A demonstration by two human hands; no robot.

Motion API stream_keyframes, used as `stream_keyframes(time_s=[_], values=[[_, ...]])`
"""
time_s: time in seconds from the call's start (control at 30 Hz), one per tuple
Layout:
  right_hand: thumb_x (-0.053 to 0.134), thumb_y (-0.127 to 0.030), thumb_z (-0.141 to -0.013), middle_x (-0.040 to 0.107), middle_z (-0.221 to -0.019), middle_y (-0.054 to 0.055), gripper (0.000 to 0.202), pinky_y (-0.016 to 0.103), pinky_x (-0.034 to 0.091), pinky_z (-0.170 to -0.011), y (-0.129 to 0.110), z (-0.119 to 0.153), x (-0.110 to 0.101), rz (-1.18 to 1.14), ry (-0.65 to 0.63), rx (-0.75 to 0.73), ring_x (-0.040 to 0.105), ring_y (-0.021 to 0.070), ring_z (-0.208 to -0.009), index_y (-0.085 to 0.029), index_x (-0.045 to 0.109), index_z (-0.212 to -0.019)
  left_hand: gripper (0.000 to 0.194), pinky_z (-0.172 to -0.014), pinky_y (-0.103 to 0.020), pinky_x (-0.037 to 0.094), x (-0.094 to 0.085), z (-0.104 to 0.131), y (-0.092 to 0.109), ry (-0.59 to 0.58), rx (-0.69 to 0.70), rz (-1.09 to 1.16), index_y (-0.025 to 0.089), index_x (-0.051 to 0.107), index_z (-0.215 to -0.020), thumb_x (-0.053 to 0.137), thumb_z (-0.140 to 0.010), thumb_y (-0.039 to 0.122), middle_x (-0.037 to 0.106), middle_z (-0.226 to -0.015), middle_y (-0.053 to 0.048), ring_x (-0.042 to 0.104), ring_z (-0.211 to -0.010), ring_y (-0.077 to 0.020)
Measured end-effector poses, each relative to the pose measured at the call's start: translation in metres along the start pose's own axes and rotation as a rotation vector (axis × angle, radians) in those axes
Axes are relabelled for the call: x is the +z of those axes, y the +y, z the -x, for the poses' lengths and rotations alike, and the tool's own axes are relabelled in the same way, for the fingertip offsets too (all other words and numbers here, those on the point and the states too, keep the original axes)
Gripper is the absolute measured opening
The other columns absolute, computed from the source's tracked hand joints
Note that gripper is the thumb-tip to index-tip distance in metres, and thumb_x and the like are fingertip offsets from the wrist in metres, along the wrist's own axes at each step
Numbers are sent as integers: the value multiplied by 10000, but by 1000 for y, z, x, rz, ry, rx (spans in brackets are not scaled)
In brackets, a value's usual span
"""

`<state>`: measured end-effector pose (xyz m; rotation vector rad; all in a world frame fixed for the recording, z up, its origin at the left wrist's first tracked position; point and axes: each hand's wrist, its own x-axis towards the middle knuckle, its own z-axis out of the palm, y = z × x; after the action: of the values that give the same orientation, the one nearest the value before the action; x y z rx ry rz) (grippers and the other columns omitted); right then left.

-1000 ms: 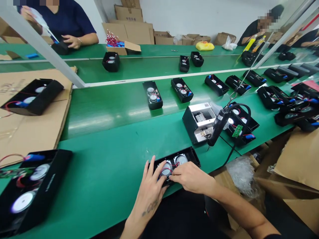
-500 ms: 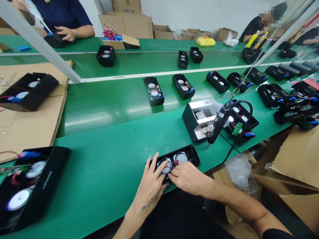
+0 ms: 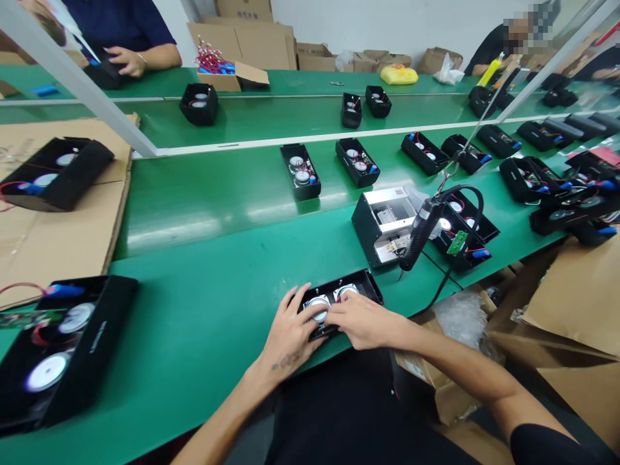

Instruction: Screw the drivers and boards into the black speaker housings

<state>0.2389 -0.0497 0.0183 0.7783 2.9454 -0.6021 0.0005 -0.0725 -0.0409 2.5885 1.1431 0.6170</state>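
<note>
A black speaker housing (image 3: 371, 288) with two round silver speakers lies at the front edge of the green bench. My left hand (image 3: 292, 326) rests over its left end, fingers apart, with fingertips on the rim and the left speaker (image 3: 318, 307). My right hand (image 3: 359, 319) is bent over the middle of the housing, thumb and fingers pressed together beside the right speaker (image 3: 345, 292). What those fingertips hold, if anything, is hidden.
An electric screwdriver (image 3: 421, 236) hangs on a wire beside a silver-black machine (image 3: 385, 223). Open housings (image 3: 300, 172) stand on the belt; a larger-looking one (image 3: 104, 349) sits at left. Cardboard boxes (image 3: 571, 303) are at right. A co-worker's hand (image 3: 126, 61) is across the bench.
My right hand has moved slightly up over the housing, and the red wires between the speakers are now mostly covered. The whole view has shifted a little.
</note>
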Motion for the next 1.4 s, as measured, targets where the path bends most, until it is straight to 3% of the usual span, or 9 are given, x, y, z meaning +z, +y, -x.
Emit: stream_keyframes(time_s=[0.1,0.17,0.27,0.37,0.6,0.73,0.93,1.17,1.4], values=[[625,-72,-948,820,-1073,127,309,394,453,-943,3,-17,-19,34,-18,99,736,254,-973,-119,686,-1248,182,-1274,-652,380,-14,-24,-20,-144,-114,204,315,850,-975,892,-803,357,808,-1265,-18,513,-1526,-388],[696,-129,-932,831,-979,105,365,368,472,-863,6,-30,-35,16,-48,157,753,257,-875,-121,689,-1297,184,-1226,-563,453,-25,-40,-32,-232,-183,313,273,821,-795,897,-779,440,810,-1240,-18,594,-1437,-360],[788,-196,-889,842,-938,63,558,318,470,-746,12,-44,-55,-62,-66,185,771,263,-820,-158,651,-1429,323,-1000,-364,584,-39,-56,-43,-272,-230,358,223,746,-676,870,-776,505,809,-1183,-17,734,-1159,-254],[817,-230,-876,839,-890,53,580,313,472,-741,14,-48,-60,-65,-44,204,784,275,-824,-162,666,-1432,339,-870,-292,579,-44,-62,-43,-296,-269,391,214,703,-644,867,-768,483,804,-1183,4,749,-1003,-189],[793,-292,-861,829,-898,74,477,345,462,-770,20,-43,-37,-65,9,188,767,299,-860,-218,759,-1331,352,-954,-332,550,-44,-61,-36,-328,-314,431,225,671,-593,913,-712,451,801,-1220,4,712,-1157,-247],[754,-283,-914,828,-931,102,484,385,451,-869,20,-43,-36,-21,-14,132,746,279,-851,-149,715,-1378,344,-976,-358,556,-42,-60,-39,-330,-319,435,231,684,-591,918,-705,456,796,-1231,0,712,-1164,-255],[637,-207,-984,814,-986,167,335,403,416,-868,17,-41,-38,117,-81,20,735,285,-881,-68,699,-1283,350,-1177,-459,488,-35,-56,-44,-318,-305,429,247,721,-589,932,-705,500,801,-1225,-26,625,-1381,-330],[747,-283,-912,810,-921,131,376,383,420,-744,17,-47,-38,50,-48,116,730,306,-827,-130,744,-1256,255,-1195,-479,483,-33,-52,-46,-317,-252,409,278,823,-741,924,-744,513,788,-1230,-13,646,-1348,-321],[679,-259,-958,809,-918,136,295,402,429,-739,13,-46,-29,120,-59,43,733,293,-797,-124,742,-1212,220,-1266,-529,418,-28,-48,-49,-308,-196,364,312,844,-787,927,-767,515,791,-1149,-3,645,-1352,-316]])
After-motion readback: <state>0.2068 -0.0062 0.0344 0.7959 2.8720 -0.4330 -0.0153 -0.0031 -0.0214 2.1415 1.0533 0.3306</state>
